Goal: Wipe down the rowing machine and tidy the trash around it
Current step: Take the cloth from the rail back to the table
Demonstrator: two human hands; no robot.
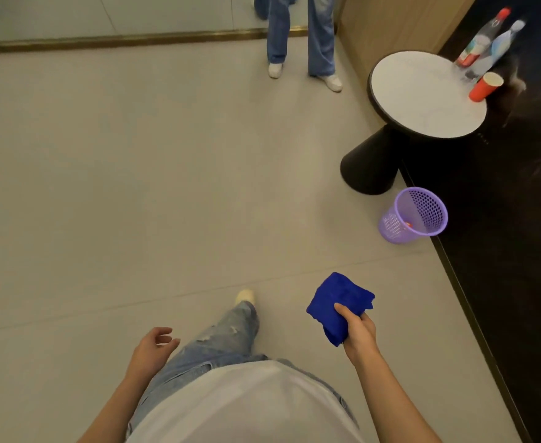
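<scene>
My right hand (358, 330) grips a folded blue cloth (336, 302) in front of my body, low and right of centre. My left hand (154, 345) hangs beside my left thigh with loosely curled fingers and holds nothing. A small purple mesh bin (400, 222) stands on the floor ahead to the right, with a small reddish item at its bottom. On a round white-topped side table (422, 100) stand two plastic bottles (486, 43) and a red paper cup (483, 87). The rowing machine is out of view.
Another person in blue jeans and white shoes (304, 43) stands ahead near a brass floor strip (118, 39). A dark glossy wall (518, 219) runs along the right side behind the table and bin. Pale tiled floor (134, 187) spreads to the left.
</scene>
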